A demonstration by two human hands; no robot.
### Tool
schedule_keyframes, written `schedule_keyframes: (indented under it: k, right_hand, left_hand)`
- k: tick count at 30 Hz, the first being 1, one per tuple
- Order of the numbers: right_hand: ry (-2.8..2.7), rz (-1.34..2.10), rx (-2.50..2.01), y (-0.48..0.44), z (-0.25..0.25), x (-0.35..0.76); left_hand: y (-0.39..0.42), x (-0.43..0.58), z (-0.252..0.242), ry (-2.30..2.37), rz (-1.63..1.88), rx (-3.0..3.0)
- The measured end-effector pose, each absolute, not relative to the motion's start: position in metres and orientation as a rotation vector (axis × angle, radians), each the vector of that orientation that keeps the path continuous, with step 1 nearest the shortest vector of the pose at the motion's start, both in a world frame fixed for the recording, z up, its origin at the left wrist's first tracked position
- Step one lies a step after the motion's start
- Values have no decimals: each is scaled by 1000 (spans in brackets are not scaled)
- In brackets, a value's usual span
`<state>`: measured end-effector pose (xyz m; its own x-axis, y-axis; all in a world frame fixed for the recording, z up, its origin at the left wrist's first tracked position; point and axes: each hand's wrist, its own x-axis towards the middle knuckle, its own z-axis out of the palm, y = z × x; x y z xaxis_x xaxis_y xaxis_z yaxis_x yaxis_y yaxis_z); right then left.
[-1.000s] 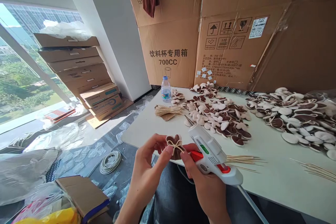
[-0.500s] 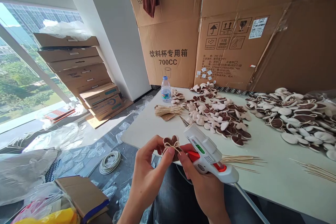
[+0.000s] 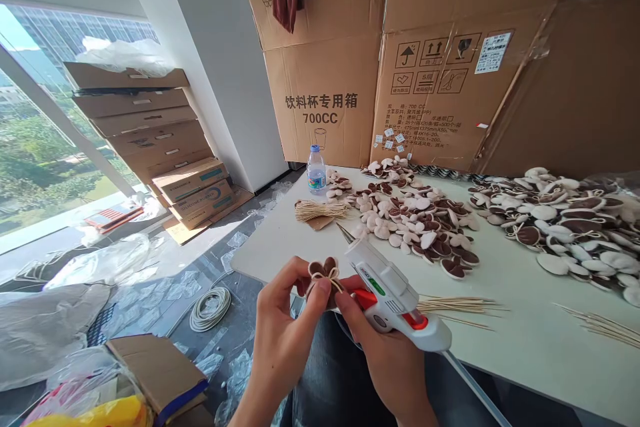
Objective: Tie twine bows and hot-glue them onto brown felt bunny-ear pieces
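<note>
My left hand [image 3: 286,325] pinches a small brown-and-cream felt bunny-shaped piece [image 3: 316,271] between thumb and fingers. A thin cream cord bow [image 3: 327,275] lies across its front, under the ears. My right hand [image 3: 390,355] is wrapped around a white hot glue gun [image 3: 393,290] with a red trigger, its metal nozzle pointing up and left over the table. The right thumb and fingertips also touch the felt piece's right side. A clear glue stick [image 3: 473,383] sticks out of the gun's back end. Fingers partly hide the lower felt piece.
On the white table [image 3: 280,250] are a heap of felt pieces [image 3: 415,213], another heap [image 3: 575,227] at right, a cord bundle [image 3: 320,211], thin sticks [image 3: 465,305] and a water bottle [image 3: 316,170]. Cardboard [image 3: 325,67] stands behind. A cable coil [image 3: 210,310] lies on the littered floor.
Both hands, with the felt piece and the glue gun, have shifted slightly to the left. The grip of each hand looks the same.
</note>
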<state>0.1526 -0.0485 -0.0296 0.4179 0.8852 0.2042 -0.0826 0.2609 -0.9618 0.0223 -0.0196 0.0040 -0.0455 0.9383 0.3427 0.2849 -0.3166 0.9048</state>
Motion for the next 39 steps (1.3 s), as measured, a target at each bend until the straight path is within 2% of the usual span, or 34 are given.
schedule_keyframes:
  k: [6, 32, 39]
  right_hand:
    - [-871, 717, -1203, -47, -40, 154]
    - [-974, 798, -1087, -48, -33, 152]
    - [-885, 709, -1193, -47, -41, 151]
  left_hand:
    - [-19, 21, 3, 1239, 1256, 1594]
    - [-18, 21, -2, 1259, 1275, 1544]
    - [-21, 22, -2, 1232, 1291, 1600]
